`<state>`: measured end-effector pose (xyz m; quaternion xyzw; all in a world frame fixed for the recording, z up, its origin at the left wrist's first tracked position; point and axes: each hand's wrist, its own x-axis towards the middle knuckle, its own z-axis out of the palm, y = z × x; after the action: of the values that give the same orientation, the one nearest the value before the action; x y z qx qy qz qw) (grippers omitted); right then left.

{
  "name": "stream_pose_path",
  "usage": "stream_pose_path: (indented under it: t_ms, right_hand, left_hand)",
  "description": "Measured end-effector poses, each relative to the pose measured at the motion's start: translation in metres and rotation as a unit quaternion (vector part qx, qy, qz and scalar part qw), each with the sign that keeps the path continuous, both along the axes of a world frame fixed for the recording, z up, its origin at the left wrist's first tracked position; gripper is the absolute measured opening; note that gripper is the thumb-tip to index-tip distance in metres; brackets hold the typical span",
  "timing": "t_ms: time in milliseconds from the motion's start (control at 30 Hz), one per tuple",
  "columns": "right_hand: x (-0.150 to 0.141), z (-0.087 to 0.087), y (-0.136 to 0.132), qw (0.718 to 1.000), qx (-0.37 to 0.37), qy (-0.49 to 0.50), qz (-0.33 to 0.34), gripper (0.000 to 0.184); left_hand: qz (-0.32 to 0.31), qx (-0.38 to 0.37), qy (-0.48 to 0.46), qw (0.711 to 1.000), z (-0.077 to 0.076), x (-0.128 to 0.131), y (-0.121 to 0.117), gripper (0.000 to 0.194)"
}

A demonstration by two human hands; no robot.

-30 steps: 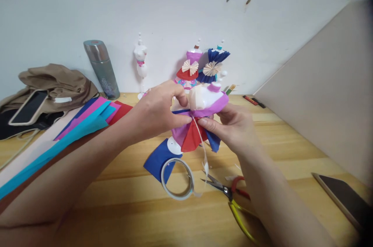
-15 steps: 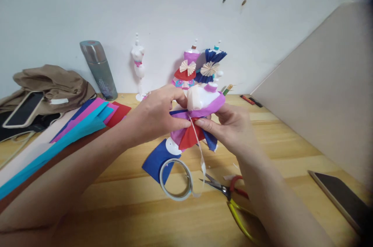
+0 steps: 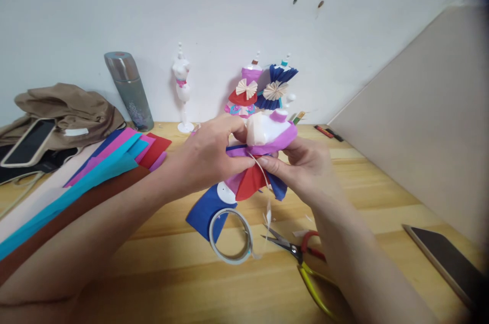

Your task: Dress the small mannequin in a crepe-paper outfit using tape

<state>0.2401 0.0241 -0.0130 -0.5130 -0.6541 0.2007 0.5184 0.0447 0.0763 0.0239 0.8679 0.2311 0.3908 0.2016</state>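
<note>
Between my two hands a small white dress form (image 3: 272, 129) leans toward me, wrapped in purple paper with a skirt of purple, red and blue paper (image 3: 250, 181). My left hand (image 3: 214, 145) is closed on its left side at the waist, thumb pressed on the skirt's top. My right hand (image 3: 303, 166) grips the other side, its thumb tip close to the left one. A thin pale strip (image 3: 263, 171) hangs from the waist over the red paper. The form's round white base (image 3: 226, 193) shows below the skirt.
A tape roll (image 3: 231, 259) overlaps a blue paper piece (image 3: 200, 214); open scissors (image 3: 296, 251) lie beside it. Paper sheets (image 3: 95, 176), a bottle (image 3: 132, 92), cloth (image 3: 69, 105) and a phone (image 3: 30, 143) are left. Dressed forms (image 3: 251, 77) and a bare one (image 3: 182, 84) stand behind; another phone (image 3: 443, 258) lies right.
The pale strip, which reached down toward the tape roll, now hangs shorter and curved at the waist. Both hands have shifted very slightly right with the dress form.
</note>
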Motion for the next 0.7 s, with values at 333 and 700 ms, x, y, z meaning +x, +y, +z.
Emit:
stream_pose_path:
  t_ms: [333,700]
  right_hand:
    - [-0.001,0.002,-0.001,1.0,0.011,-0.014,0.002,0.022]
    - [-0.002,0.001,-0.001,1.0,0.014,-0.004,-0.002,0.024]
  left_hand:
    - [0.021,-0.008,0.005,1.0,0.007,0.001,-0.004,0.024]
    - [0.089,0.034,-0.016,0.995,-0.007,0.007,-0.009,0.013]
